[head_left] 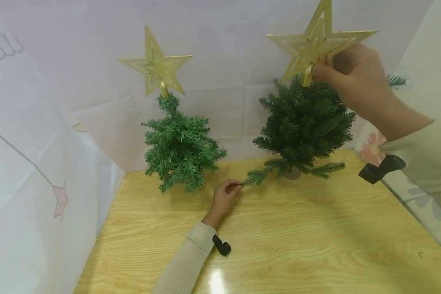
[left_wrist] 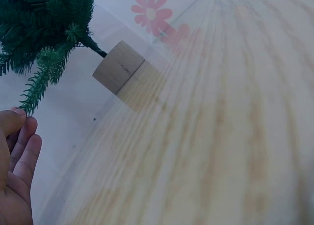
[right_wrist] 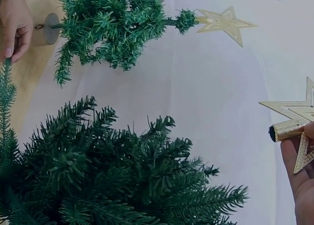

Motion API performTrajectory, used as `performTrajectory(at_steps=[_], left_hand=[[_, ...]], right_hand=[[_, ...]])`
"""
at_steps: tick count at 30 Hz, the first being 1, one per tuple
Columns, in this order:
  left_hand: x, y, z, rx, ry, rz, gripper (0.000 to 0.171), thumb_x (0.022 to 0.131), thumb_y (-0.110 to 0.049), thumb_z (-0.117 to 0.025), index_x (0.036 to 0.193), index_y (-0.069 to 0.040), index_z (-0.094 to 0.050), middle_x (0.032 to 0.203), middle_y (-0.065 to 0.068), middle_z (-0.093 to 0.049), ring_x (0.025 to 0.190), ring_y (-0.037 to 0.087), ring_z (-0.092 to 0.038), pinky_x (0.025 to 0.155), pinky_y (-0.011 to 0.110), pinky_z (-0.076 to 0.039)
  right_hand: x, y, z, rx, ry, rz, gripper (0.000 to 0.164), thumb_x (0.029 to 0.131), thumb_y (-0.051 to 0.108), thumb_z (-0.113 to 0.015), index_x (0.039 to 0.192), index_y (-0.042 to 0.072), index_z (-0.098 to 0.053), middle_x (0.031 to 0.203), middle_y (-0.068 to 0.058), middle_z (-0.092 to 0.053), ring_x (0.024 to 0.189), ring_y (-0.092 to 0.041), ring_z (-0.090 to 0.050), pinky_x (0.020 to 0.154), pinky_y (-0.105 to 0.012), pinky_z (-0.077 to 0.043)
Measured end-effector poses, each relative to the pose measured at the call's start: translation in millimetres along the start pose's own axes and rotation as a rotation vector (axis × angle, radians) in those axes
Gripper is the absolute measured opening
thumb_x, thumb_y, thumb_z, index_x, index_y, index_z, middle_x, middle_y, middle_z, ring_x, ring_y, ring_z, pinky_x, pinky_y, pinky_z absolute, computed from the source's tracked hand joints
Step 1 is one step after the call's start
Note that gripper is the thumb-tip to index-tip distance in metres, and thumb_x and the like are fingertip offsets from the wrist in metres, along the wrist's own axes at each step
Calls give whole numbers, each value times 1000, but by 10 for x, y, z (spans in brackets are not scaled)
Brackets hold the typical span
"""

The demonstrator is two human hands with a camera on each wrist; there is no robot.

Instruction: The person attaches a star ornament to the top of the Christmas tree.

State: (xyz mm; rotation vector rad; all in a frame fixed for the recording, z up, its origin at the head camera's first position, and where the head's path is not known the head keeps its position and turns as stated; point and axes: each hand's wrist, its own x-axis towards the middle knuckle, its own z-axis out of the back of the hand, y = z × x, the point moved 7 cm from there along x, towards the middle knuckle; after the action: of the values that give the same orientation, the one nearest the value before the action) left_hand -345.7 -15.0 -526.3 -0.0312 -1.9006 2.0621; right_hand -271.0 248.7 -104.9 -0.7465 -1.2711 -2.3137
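Observation:
My right hand [head_left: 364, 81] pinches a gold star tree topper [head_left: 317, 41] by its base, above the right artificial Christmas tree [head_left: 305, 122]. In the right wrist view the tube of the star topper [right_wrist: 289, 129] has an open dark end and stands apart from the branches. Low on that same tree, my left hand [head_left: 224, 200] pinches the tip of a branch [head_left: 257, 176] between thumb and fingers. The left wrist view shows this branch [left_wrist: 41, 82] beside the tree's round wooden base [left_wrist: 118, 67].
To the left stands another small Christmas tree [head_left: 181, 149], a gold star [head_left: 159, 67] fixed on its top. Both trees are on a wooden table [head_left: 279, 237]. Behind and beside them hangs pale sheeting [head_left: 224, 61] with printed flowers.

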Motion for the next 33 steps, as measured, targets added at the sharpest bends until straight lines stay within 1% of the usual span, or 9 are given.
performTrajectory(at_steps=[3,7,9,14,17,23,30,33], left_hand=[[5,7,-3,6,-3,3,21,94,-26,-67,112,-14,-69,110,3,-66,101,17,-64,86,31,-56],[-3,16,-4,9,-4,9,21,93,-27,-68,111,-15,-69,109,2,-66,100,17,-65,85,30,-56],[-7,10,-6,10,-5,7,21,93,-27,-68,111,-15,-69,109,2,-67,100,17,-65,85,31,-56],[-17,10,-15,18,0,13,21,93,-29,-67,111,-17,-69,110,0,-66,100,16,-65,85,31,-56],[-16,16,-20,20,5,16,21,93,-30,-67,110,-18,-69,110,-1,-66,101,15,-65,86,30,-56],[-9,15,-18,26,7,11,22,93,-31,-67,110,-17,-69,110,0,-66,101,15,-64,87,31,-55],[-10,26,-17,28,4,13,20,93,-32,-68,109,-19,-69,109,-2,-66,100,14,-64,87,31,-55],[-15,27,-19,17,4,10,19,93,-31,-68,108,-20,-70,109,-2,-66,100,15,-64,87,30,-55]], right_hand=[[33,4,22,42,-6,3,35,90,11,-72,125,9,-66,116,-2,-70,107,-11,-64,88,-19,-52],[75,-20,49,100,-24,7,35,89,5,-72,123,5,-66,115,-5,-70,107,-15,-65,88,-21,-53],[90,-41,61,149,-32,2,34,88,3,-71,122,3,-66,115,-7,-70,108,-16,-64,88,-21,-53],[99,-93,81,365,-28,-15,35,87,-2,-70,122,-1,-65,114,-12,-69,109,-20,-63,86,-21,-54],[99,-107,84,449,-25,-13,36,86,-4,-71,122,-3,-64,112,-14,-68,108,-21,-63,85,-21,-54],[110,-112,78,476,-32,-40,35,87,-5,-70,121,-2,-65,109,-14,-68,105,-22,-63,84,-20,-54],[136,-120,66,440,-28,-53,33,88,-4,-69,121,-1,-65,111,-12,-68,107,-21,-62,85,-20,-54],[155,-148,77,386,-32,-68,33,89,-2,-68,121,0,-65,112,-10,-69,108,-20,-63,86,-20,-54]])
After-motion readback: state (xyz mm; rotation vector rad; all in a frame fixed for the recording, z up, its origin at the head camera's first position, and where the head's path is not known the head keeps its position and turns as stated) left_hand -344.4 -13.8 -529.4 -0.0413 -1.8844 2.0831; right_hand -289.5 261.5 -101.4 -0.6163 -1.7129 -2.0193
